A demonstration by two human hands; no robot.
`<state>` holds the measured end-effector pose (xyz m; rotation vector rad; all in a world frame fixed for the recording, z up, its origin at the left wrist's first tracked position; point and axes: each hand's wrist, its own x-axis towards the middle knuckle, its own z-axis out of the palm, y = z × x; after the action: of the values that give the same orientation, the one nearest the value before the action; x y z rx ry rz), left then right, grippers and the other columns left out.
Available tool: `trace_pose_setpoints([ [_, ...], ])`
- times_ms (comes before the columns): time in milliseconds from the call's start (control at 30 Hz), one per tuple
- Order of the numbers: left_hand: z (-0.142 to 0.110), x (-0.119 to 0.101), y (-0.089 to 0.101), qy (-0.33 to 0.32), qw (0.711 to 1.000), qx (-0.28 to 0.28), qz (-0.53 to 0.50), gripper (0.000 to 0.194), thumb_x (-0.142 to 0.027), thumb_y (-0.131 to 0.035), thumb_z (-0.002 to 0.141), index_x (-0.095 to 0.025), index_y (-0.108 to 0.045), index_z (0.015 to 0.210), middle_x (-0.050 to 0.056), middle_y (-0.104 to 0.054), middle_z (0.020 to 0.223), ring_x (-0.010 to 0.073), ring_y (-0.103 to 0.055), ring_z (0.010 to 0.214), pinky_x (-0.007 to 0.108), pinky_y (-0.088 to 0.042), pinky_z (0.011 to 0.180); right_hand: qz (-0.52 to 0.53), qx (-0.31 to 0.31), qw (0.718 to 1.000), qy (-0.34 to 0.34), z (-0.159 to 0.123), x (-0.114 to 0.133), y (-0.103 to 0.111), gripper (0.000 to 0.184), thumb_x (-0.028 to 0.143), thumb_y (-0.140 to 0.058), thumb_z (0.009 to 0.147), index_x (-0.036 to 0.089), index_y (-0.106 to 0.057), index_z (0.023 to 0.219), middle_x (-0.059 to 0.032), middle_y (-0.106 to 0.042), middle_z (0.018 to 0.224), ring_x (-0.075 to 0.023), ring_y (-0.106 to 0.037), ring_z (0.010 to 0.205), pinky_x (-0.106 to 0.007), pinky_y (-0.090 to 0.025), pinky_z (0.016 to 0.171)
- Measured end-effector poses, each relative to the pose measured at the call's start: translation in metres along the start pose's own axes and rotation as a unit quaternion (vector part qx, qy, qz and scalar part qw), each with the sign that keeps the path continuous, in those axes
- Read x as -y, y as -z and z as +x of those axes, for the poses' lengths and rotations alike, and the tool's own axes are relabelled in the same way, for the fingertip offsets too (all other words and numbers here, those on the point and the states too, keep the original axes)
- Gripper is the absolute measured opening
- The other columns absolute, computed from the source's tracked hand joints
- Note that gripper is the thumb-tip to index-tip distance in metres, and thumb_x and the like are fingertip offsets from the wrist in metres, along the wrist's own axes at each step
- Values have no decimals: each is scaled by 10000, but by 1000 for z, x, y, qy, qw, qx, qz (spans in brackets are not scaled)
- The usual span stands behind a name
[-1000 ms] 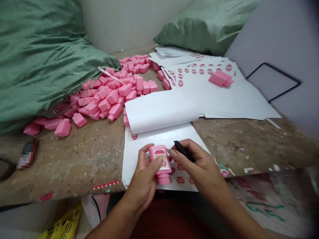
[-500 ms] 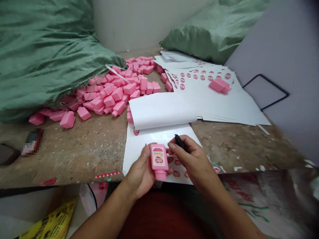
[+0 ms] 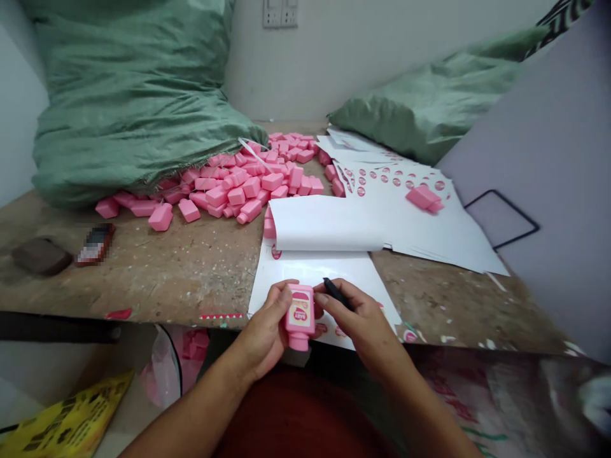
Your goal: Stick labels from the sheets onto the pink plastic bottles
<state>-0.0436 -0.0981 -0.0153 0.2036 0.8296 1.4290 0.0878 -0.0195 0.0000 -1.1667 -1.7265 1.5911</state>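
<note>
My left hand (image 3: pixel 268 323) is closed round a small pink plastic bottle (image 3: pixel 300 318), its neck tilted toward me. A printed label (image 3: pixel 300 310) reading "BABY" lies on the bottle's upper face. In my right hand (image 3: pixel 360 316) is a slim black pen-like tool (image 3: pixel 338 294), its tip pointing up and left; its exact kind does not show. The right fingertips are close to the bottle's right edge, and I cannot tell whether they touch it. Under both hands lies a white sticker sheet (image 3: pixel 329 267) with red oval stickers, partly covered by its folded-back upper part (image 3: pixel 324 222).
Many pink bottles (image 3: pixel 243 187) are heaped beside a big green sack (image 3: pixel 143 95). More sticker sheets (image 3: pixel 405 229) spread to the right, with a loose pink bottle (image 3: pixel 424 198) on top. A phone-like object (image 3: pixel 95 245) and a dark block (image 3: pixel 42 256) lie left on the worn table (image 3: pixel 167 273).
The camera view has tilted up and turned left, bringing wall sockets into view. Both hands keep hold of the same bottle and black tool, with the bottle turned slightly.
</note>
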Motion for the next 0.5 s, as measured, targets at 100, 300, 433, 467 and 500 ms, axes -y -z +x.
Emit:
trace_pose_setpoints([
  [100,-7,1,1,-19,1000,7,21,298,-394,-573,921,-209,-482,1136,59,-666,1028,186,-676,920,336,-556,802,2,-4,1000,21,-4,2,-5,292,485,-681,748,218,-564,725,12,-597,667,-175,-558,655,-279,-436,577],
  [300,-26,-7,15,-14,997,12,78,327,-428,-572,908,-229,-485,1153,88,-663,1099,206,-680,920,314,-563,708,-12,32,998,48,-11,0,-8,240,447,-649,790,210,-641,753,-10,-640,681,-190,-581,687,-300,-449,649],
  [433,-66,-48,71,-1,985,12,172,483,-366,-724,773,-239,-506,1184,109,-648,1184,246,-668,980,365,-551,775,-72,-7,996,55,-17,-8,1,267,495,-657,766,230,-680,765,-35,-676,731,-216,-598,689,-310,-451,624],
  [467,-79,-60,90,-3,973,0,229,507,-341,-736,750,-237,-517,1195,106,-646,1194,246,-658,1005,365,-537,813,-88,-36,993,65,-16,-13,4,288,524,-653,763,238,-681,740,-42,-683,753,-219,-601,692,-308,-447,611],
  [500,-91,-69,109,-4,955,-22,297,513,-327,-734,740,-235,-529,1202,99,-650,1190,241,-647,1021,362,-520,846,-117,-44,990,67,-14,-17,8,295,534,-645,778,246,-687,733,-49,-692,793,-221,-609,717,-308,-446,620],
])
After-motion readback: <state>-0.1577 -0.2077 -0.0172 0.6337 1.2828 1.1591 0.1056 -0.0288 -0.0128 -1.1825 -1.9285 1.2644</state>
